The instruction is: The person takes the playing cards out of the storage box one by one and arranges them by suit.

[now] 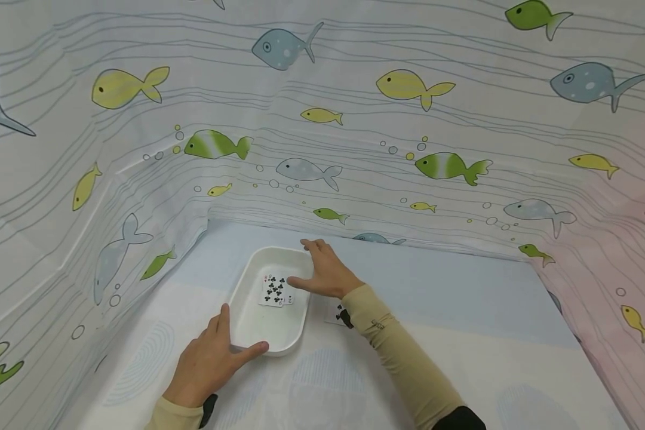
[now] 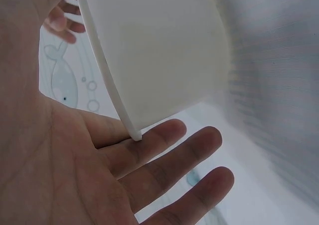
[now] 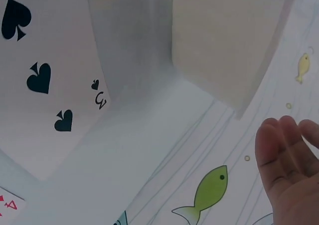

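Note:
A white plastic tray (image 1: 271, 343) with rounded corners sits on the table. In it lie playing cards, a clubs card (image 1: 273, 291) on top overlapping another. My left hand (image 1: 206, 358) is at the tray's near left corner, thumb along the near rim, fingers spread outside the wall. The left wrist view shows the rim against a finger, the fingers nearly straight. Above the far right corner is my right hand (image 1: 328, 269), thumb and fingers apart and holding nothing. The right wrist view shows its fingers (image 3: 281, 152) away from the tray wall (image 3: 224, 45).
A three of spades (image 3: 50, 85) lies on the table right of the tray, partly under my right forearm in the head view. Beside it shows the corner of a red four (image 3: 10, 205). Fish-printed fabric walls (image 1: 301, 191) enclose the table's back and sides.

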Tool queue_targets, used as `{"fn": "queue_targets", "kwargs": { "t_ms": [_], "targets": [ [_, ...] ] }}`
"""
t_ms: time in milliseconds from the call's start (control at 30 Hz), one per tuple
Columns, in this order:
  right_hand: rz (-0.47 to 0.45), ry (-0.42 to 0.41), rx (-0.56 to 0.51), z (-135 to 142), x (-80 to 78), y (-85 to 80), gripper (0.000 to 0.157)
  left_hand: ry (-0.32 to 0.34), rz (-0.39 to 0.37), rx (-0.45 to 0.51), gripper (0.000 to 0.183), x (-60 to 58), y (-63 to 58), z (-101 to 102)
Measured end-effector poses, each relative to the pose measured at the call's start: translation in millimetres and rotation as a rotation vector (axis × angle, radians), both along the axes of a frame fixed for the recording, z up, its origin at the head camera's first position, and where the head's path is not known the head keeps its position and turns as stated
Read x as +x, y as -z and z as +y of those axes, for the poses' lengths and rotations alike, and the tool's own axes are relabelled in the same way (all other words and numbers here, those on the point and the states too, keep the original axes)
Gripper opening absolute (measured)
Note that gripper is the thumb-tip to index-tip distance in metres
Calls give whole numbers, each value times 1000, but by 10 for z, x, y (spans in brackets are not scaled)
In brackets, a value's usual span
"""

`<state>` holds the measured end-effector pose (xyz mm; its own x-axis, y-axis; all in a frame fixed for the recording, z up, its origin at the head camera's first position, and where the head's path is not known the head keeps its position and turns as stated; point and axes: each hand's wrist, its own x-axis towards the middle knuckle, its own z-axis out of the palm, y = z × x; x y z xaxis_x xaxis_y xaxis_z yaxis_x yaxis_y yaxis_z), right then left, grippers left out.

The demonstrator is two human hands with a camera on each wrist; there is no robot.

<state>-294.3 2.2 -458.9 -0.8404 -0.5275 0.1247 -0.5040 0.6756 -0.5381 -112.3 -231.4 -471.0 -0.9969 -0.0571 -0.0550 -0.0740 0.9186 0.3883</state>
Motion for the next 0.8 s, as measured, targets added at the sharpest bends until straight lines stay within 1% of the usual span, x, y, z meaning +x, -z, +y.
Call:
{"fn": "queue_targets", "kwargs": {
  "t_ms": [133, 233, 333, 533, 800],
  "targets": [
    [-11, -50, 36, -114, -40, 63, 98, -2, 9, -1, 131, -5, 25, -8],
    [27, -94, 85, -188, -66, 136, 96, -3, 10, 7, 131, -6, 39, -15],
    [59, -112, 134, -260, -57, 189, 95, 2, 10, 11, 131, -5, 45, -15],
    [48, -107, 235, -409, -15, 264, 95, 9, 21, 6, 129, -9, 55, -19],
    [140, -100, 472, -574, -43, 394, 101, 9, 16, 2, 130, -25, 56, -20]
  ]
}}
